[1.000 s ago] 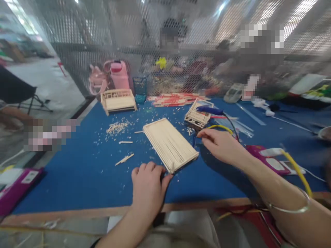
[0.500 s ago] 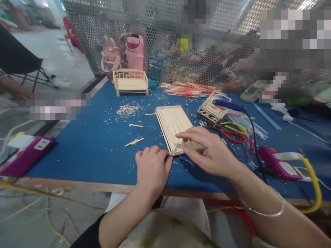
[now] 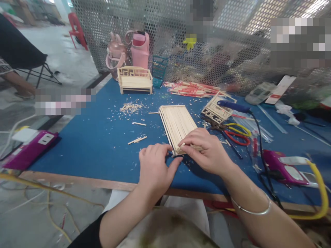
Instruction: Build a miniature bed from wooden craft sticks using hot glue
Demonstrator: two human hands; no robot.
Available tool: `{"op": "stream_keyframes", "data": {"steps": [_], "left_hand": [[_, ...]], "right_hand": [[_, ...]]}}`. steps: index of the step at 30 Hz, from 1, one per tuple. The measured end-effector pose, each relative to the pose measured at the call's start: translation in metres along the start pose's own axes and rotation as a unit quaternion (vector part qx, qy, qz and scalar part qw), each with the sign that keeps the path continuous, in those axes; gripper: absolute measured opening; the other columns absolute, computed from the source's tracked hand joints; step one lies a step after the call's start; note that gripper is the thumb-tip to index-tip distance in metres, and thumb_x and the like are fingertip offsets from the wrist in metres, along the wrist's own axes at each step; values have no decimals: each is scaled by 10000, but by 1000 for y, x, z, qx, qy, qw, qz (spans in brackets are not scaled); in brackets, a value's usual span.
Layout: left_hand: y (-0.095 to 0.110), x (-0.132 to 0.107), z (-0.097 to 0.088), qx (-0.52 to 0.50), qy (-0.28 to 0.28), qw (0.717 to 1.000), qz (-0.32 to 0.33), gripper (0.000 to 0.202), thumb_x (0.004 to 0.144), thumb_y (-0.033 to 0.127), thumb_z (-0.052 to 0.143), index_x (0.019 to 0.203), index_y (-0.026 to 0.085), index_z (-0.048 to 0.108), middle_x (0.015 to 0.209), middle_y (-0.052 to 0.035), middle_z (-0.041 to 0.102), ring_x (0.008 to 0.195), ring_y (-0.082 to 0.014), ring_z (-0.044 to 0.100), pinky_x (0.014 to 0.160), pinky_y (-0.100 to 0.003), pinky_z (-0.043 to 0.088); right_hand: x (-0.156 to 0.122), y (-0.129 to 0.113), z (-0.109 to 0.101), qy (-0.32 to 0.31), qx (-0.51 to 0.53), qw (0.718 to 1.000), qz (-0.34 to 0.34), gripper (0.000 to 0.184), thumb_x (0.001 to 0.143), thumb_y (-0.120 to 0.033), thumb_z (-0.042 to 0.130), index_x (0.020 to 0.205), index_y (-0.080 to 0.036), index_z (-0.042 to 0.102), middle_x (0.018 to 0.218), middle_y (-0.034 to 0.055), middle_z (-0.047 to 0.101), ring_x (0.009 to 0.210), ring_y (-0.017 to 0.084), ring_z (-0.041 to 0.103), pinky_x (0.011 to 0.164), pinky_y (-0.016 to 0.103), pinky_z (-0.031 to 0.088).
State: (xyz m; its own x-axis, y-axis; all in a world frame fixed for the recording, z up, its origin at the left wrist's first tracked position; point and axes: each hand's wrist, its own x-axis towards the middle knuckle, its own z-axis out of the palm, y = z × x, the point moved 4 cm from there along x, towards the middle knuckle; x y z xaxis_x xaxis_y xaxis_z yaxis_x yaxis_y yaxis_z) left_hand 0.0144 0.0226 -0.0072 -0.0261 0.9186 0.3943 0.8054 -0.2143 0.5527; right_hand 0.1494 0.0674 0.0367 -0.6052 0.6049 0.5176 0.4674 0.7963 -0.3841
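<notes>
A flat panel of pale wooden sticks (image 3: pixel 178 120) lies on the blue tabletop, with a raised strip along its far edge. At its near left corner is my left hand (image 3: pixel 156 165), its index fingertip touching the corner and its thumb spread apart below. My right hand (image 3: pixel 209 151) bends over the near end of the panel, thumb and forefinger pinched on a short wooden stick (image 3: pixel 182 146) by that same corner. The fingers cover most of this stick and the panel's near right part.
A small stick-built bench (image 3: pixel 136 82) stands at the back left before pink bottles (image 3: pixel 140 51). Red-and-pale sticks (image 3: pixel 193 89) lie along the mesh screen. To the right are another stick model (image 3: pixel 217 110), a blue-handled corded tool (image 3: pixel 234 106), pliers (image 3: pixel 236 137) and a purple power strip (image 3: pixel 281 168).
My right thumb and forefinger have closed together at the panel's corner. My left thumb has moved away from its forefinger, to the right. The whole view has shifted slightly.
</notes>
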Motion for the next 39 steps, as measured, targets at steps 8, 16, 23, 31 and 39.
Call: {"op": "stream_keyframes", "data": {"steps": [8,16,23,31,39], "left_hand": [[2,4,2,-16,13,1000,-4,143,837,346,594,791,213,620,743,-8,652,764,-191,558,747,-342,310],[1,5,2,-29,-4,1000,1,125,824,325,621,767,214,619,743,2,656,757,-185,556,750,-342,312],[-2,0,0,-48,-1,999,-1,132,780,340,673,794,213,636,728,6,642,740,-180,568,730,-337,367],[-12,-3,-18,-116,69,988,70,183,872,199,530,915,191,707,814,-31,715,763,-143,627,696,-265,494],[-18,1,-28,-158,65,985,11,53,723,210,706,671,218,716,629,27,708,580,-109,630,582,-218,516]], "right_hand": [[-1,-1,1,2,1,1000,-12,174,887,-196,505,749,-189,610,672,3,656,658,140,586,722,341,387],[-2,-1,2,3,0,1000,-12,161,890,-186,501,756,-185,591,675,1,648,658,138,577,738,344,379],[-2,-1,1,13,0,1000,-12,143,878,-183,518,760,-180,600,662,4,642,642,134,565,746,352,378],[-6,3,2,39,15,999,-18,94,829,-223,585,884,-172,644,691,24,644,670,158,577,736,371,390],[-7,6,-1,50,56,997,10,190,809,-162,515,952,-195,636,697,12,628,702,161,577,741,364,412]]}}
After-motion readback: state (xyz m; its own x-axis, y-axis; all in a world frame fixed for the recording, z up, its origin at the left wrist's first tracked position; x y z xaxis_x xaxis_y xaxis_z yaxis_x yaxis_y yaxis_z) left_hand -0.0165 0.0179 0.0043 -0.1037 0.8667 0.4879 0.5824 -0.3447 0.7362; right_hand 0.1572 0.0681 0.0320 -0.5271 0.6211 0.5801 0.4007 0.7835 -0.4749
